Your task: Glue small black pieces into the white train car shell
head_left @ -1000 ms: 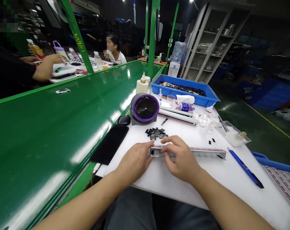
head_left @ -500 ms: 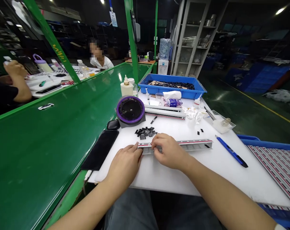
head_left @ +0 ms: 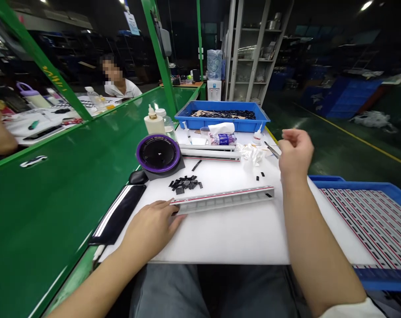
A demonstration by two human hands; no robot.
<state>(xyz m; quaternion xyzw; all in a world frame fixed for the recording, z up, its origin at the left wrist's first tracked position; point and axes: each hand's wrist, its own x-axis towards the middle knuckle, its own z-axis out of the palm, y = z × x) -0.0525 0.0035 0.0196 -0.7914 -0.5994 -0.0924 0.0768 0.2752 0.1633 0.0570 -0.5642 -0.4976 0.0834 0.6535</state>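
Observation:
A long white strip with a red line [head_left: 220, 201] lies on the white work surface, a small black piece inside its right end. Around its left end, my left hand [head_left: 152, 227] has its fingers closed. My right hand [head_left: 296, 152] is raised at the right, above the clear tray area, fingers curled; what it holds, if anything, I cannot make out. Tweezers [head_left: 272, 150] show just left of it. Behind the strip lies a pile of small black pieces [head_left: 185, 183]. Two more black pieces [head_left: 260, 176] lie farther right.
A purple-rimmed round device [head_left: 159, 153] and a dark phone [head_left: 121, 214] stand left. Farther back are bottles [head_left: 154, 123], more strips [head_left: 213, 154] and a blue bin [head_left: 223, 125]. A blue crate of strips [head_left: 399, 198] sits right. A person [head_left: 129, 88] is beyond the green partition.
My right hand has left the strip and moved up and to the right. My left hand stays at the strip's left end. The camera view has shifted.

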